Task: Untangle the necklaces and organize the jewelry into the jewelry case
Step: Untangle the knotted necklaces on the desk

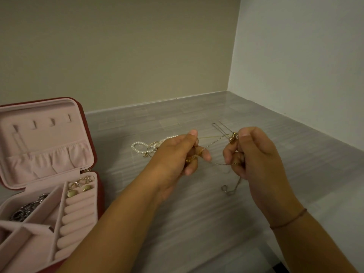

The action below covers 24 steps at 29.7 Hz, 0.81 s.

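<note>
Thin gold and silver chains (216, 143) are tangled and stretched in the air between my two hands above the grey table. My left hand (177, 154) pinches the gold end, with a gold piece curled under its fingers. My right hand (254, 154) pinches the other end near a small gold pendant, and a silver chain end (230, 189) hangs below it. A pearl necklace (142, 147) with a gold chain lies on the table behind my left hand. The red jewelry case (86, 134) with pink lining stands open at the left.
The case holds star earrings and gold studs (79, 186) on its ring rolls and a dark silver chain (25, 208) in a left compartment. A thin metal hairpin (219, 128) lies on the table behind the chains. Walls close the table at the back and right.
</note>
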Motion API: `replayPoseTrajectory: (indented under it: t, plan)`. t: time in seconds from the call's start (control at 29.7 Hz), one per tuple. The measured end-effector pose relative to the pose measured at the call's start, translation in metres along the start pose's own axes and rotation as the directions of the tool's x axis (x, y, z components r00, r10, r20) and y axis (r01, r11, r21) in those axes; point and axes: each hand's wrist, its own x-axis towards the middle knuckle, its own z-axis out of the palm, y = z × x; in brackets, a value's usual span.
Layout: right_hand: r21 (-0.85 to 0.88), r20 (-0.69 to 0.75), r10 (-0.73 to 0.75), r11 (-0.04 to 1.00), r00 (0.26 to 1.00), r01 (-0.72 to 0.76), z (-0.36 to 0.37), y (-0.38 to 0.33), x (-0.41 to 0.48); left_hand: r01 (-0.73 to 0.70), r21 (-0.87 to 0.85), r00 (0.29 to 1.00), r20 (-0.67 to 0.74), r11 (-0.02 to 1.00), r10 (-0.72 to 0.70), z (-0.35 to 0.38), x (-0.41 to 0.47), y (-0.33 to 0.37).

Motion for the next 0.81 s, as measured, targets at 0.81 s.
replayPoseTrajectory:
  t: [0.81]
  plan:
    - [0.509,0.089,0.255,0.819,0.963,-0.264,-0.006,0.003,0.011,-0.014,-0.166,1.0,-0.002,0.986,0.014,0.001,0.004,-0.005]
